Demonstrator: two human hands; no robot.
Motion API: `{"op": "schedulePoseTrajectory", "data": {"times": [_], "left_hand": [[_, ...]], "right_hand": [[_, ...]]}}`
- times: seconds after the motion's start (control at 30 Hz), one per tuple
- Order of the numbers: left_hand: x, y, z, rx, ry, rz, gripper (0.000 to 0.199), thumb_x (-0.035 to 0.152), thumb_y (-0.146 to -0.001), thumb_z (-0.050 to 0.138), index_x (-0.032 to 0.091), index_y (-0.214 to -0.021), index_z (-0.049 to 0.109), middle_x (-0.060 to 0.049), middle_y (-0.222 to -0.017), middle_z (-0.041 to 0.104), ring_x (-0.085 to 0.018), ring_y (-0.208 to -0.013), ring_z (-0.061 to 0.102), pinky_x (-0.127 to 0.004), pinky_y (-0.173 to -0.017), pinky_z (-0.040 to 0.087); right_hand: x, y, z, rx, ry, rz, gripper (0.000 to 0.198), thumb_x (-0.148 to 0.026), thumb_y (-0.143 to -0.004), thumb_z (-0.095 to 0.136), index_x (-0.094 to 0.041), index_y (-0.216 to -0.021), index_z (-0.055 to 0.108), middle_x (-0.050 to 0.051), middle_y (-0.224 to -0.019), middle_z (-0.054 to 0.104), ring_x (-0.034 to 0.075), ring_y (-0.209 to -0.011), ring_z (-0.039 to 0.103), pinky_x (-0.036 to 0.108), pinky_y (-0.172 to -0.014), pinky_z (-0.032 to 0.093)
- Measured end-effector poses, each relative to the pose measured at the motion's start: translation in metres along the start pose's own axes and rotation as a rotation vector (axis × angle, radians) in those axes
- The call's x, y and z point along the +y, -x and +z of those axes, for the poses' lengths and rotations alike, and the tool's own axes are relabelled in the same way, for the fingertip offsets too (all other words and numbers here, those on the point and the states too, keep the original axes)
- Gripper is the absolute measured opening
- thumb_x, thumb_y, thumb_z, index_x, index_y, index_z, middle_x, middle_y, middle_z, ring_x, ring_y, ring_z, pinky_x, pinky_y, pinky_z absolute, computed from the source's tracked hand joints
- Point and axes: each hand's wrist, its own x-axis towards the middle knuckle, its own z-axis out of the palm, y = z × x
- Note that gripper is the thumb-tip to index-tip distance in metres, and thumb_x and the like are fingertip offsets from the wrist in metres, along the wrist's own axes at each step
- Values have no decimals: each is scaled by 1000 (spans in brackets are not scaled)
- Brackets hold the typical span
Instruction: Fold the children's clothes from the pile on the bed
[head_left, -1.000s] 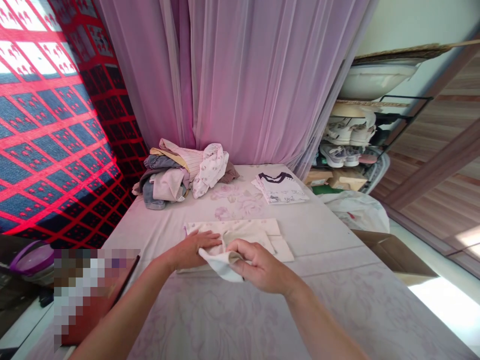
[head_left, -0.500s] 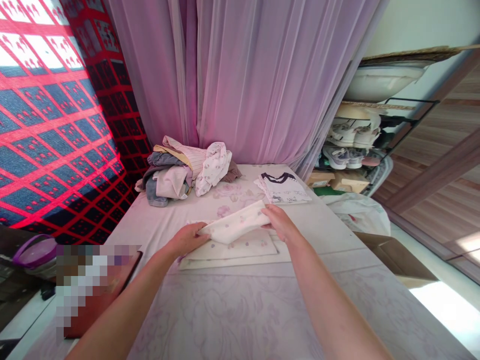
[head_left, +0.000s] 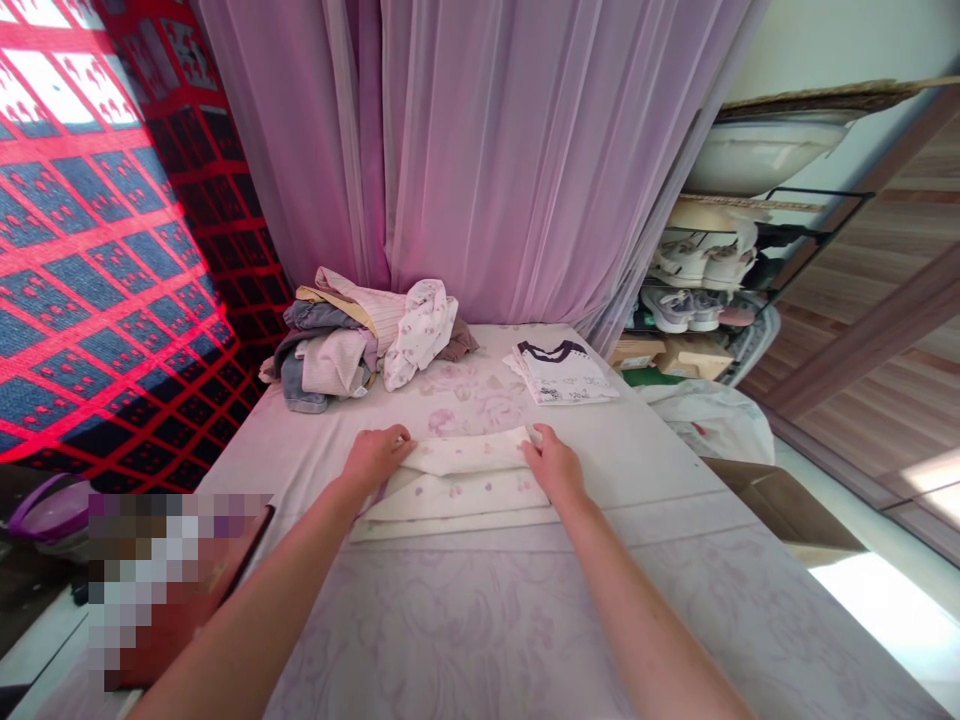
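A cream garment (head_left: 457, 492) with a small coloured print lies folded in layers on the bed in front of me; its exact kind does not show. Its top flap is laid back along the far edge. My left hand (head_left: 379, 458) pinches the left end of that flap, fingers closed. At the flap's right end, my right hand (head_left: 555, 464) grips the cloth between thumb and fingers. Beyond my right hand is a folded white shirt (head_left: 570, 375) with a dark neckline.
A loose heap of clothes (head_left: 337, 365) sits at the bed's far left, before a purple curtain (head_left: 465, 150). A red-brown object (head_left: 180, 620), partly pixelated, lies at left. To the right stand a shoe rack (head_left: 795, 195) and a cardboard box (head_left: 772, 505).
Both hands have lowered the lifted flap, which now rests flatter along the garment's far edge. My right hand has come down a little, and the view has shifted slightly.
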Motion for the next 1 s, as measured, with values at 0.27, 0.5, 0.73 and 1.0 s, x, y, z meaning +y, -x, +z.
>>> {"op": "schedulePoseTrajectory", "data": {"times": [0.27, 0.5, 0.73, 1.0], "left_hand": [[33, 25, 13, 222, 65, 206, 26, 35, -90, 52, 23, -109, 64, -8, -116, 65, -25, -109, 56, -38, -95, 40], [71, 40, 23, 136, -48, 244, 20, 24, -87, 57, 24, -106, 63, -7, -108, 65, -25, -103, 55, -38, -89, 42], [63, 38, 27, 130, -21, 294, 22, 27, -94, 46, 21, -100, 66, -8, -105, 67, -22, -96, 59, -36, -89, 44], [62, 39, 18, 126, 20, 234, 34, 34, -95, 39, 18, -86, 68, -9, -94, 67, -22, -89, 61, -34, -83, 47]], "right_hand": [[6, -8, 1, 27, -150, 46, 43, -44, -92, 40, -21, -126, 53, 4, -91, 72, 21, -90, 65, 30, -76, 44], [0, -10, -3, -106, -293, 1, 51, -37, -83, 53, -19, -131, 48, 3, -91, 71, 19, -82, 64, 28, -73, 45], [-3, 2, -6, 41, -99, -55, 45, -39, -90, 45, -25, -132, 48, 2, -89, 69, 20, -85, 63, 29, -73, 42], [-6, 11, -2, 203, 85, -208, 38, -26, -92, 41, -18, -126, 56, 12, -123, 60, 24, -112, 54, 33, -93, 40]]}}
